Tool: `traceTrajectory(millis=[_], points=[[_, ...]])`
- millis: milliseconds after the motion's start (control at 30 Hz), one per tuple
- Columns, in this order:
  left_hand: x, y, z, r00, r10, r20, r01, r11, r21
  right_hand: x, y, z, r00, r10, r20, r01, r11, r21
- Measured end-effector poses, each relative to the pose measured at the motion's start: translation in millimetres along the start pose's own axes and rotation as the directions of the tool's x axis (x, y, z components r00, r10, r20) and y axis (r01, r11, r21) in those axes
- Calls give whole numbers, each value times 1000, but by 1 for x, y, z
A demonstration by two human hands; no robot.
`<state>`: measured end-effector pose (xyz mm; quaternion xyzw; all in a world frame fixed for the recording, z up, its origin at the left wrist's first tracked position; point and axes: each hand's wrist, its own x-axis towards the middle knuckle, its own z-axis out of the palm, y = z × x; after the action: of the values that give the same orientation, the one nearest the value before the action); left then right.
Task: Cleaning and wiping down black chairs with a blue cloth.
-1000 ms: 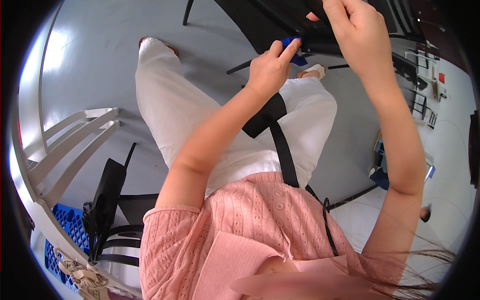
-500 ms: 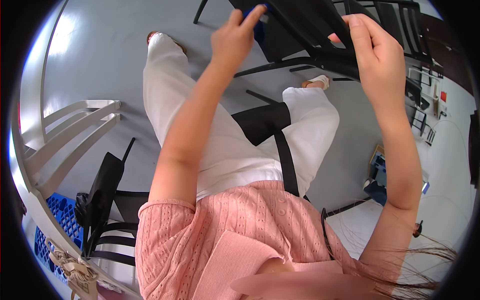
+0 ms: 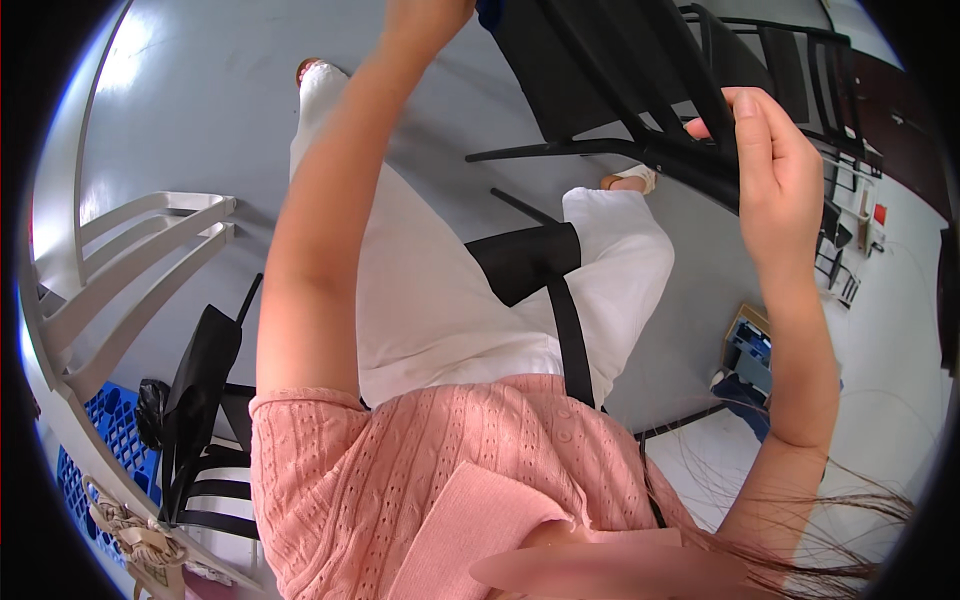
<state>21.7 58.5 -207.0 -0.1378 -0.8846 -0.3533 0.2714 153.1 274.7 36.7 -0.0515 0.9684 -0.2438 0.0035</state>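
A black chair (image 3: 690, 165) with a slatted back is tilted in front of me, its upper part cut off by the top edge. My right hand (image 3: 775, 170) is closed round the side of its frame, thumb toward me. At the top edge, my left hand (image 3: 430, 22) is beside the chair, with its fingertips out of the picture. A scrap of dark blue cloth (image 3: 488, 12) shows right at this hand, against the chair's black panel.
Behind the held chair stand more black chairs (image 3: 790, 70). White chairs (image 3: 150, 250) and a black chair (image 3: 205, 430) are at my left, near a blue plastic pallet (image 3: 120, 420). An open box (image 3: 748, 345) lies on the floor at my right. My legs straddle a black seat (image 3: 525, 262).
My left hand has moved up and left with the blue cloth, partly out of view. My right hand and the chair have shifted slightly down and right.
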Motion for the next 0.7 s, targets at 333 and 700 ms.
traceTrajectory(millis=[333, 700], points=[[61, -18, -3, 999, -36, 39, 30, 989, 148, 0, -2, 0, 999, 1, 37, -1, 1000, 1], [69, -3, 3, 969, -224, 101, 217, 974, 70, 9, -1, -2, 999, -16, 27, 18, 998, -57]])
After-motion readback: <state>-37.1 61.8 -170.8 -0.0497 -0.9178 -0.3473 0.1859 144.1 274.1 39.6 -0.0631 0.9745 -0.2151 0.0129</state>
